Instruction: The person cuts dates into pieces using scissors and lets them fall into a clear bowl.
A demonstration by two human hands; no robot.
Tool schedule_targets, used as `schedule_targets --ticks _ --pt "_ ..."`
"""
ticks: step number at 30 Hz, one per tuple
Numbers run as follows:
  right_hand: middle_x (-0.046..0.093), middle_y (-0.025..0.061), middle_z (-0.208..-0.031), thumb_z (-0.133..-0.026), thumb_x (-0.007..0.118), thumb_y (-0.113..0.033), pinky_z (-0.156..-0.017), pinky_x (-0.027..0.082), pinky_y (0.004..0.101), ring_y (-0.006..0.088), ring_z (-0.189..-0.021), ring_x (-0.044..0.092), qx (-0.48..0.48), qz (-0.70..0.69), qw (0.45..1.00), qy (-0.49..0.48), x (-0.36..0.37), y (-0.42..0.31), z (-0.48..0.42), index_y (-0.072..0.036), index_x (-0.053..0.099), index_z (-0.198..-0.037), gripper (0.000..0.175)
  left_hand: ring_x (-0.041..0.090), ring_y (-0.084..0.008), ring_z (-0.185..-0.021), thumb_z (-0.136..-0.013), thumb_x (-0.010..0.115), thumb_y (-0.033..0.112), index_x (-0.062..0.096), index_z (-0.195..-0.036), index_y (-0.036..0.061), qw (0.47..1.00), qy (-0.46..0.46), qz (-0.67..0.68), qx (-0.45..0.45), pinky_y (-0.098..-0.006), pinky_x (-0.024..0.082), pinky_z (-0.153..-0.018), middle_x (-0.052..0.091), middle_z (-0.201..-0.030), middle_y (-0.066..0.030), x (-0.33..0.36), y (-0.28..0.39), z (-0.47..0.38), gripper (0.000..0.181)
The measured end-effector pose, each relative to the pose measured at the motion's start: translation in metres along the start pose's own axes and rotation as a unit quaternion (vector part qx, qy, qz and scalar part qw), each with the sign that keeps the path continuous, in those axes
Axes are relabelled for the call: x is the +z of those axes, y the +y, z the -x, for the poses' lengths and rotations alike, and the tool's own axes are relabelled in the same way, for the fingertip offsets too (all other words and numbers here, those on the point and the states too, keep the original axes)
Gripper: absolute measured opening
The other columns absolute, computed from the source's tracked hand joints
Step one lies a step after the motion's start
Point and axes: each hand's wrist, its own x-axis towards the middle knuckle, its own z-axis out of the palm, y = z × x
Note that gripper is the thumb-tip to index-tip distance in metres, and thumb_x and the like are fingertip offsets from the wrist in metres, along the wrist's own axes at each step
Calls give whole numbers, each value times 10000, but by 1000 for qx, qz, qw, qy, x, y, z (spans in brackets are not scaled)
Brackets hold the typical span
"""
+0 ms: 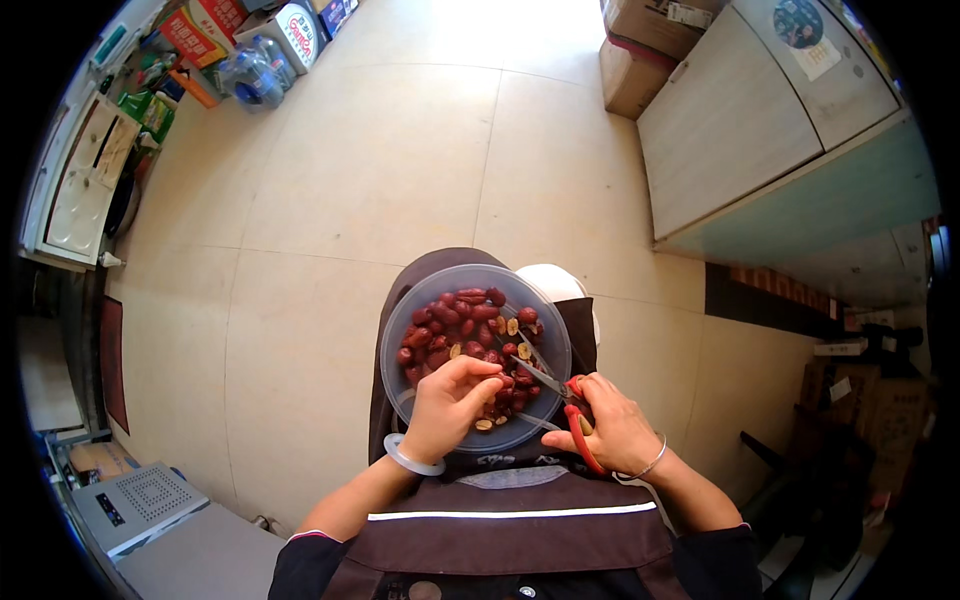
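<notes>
A round translucent plastic bowl (395, 315) rests on my lap over a dark brown apron (510, 536). Whole dried red jujubes (450, 311) fill much of it, along with several cut pieces (512, 326) showing pale flesh. Over the bowl, my left hand (454, 405) pinches a red jujube (501, 379) between thumb and fingertips. On the bowl's right side my right hand (611, 427) grips red-handled scissors (581, 439). Their blades are parted and point up and left over the fruit, close to the pinched jujube.
Tiled floor (375, 172) spreads ahead. Plastic bottles (259, 71) and boxes stand at the far left, cardboard boxes (637, 79) and a pale cabinet (727, 127) at the right. Part of a white round object (555, 279) shows behind the bowl. A grey metal unit (142, 502) is at lower left.
</notes>
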Motion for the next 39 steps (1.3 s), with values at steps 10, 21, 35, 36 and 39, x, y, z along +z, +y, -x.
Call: schedule_targets --ticks 10,21,35,36,39 --pt "542 161 -967 -742 748 -540 -768 468 395 328 -890 569 11 -13 999 32 2 7 4 21 530 -1076 688 602 -297 -826 -778 701 98 673 -862 55 795 87 -527 287 -395 493 -726 613 -871 -94 -32 33 -83 98" --pt "545 151 -973 -762 730 -539 -765 466 392 319 -885 574 14 -21 999 30 10 13 6 13 536 -1066 659 551 -283 -897 -703 730 91 627 -898 49 706 2 -646 290 -385 482 -770 560 -870 -98 -19 11 -93 225" --pt "516 146 -944 -757 753 -496 -745 460 379 312 -854 556 -2 -98 994 40 9 13 3 11 525 -1055 631 597 -165 -894 -955 558 123 555 -1206 -6 967 -115 226 -34 -323 510 -822 591 -1037 -69 -22 26 -29 282" --pt "514 144 -939 -755 758 -491 -741 460 377 308 -848 554 -15 -91 995 41 8 12 1 10 525 -1055 630 597 -165 -894 -955 558 123 555 -1206 -6 967 -112 226 -34 -323 510 -822 591 -1037 -69 -21 24 -25 282" --pt "513 142 -936 -751 764 -487 -736 460 375 304 -840 553 -24 -77 996 33 7 8 -2 10 527 -1061 632 540 -136 -815 -959 553 167 564 -1196 -7 963 -106 244 -43 -274 415 -723 596 -1032 -65 -12 27 -13 294"
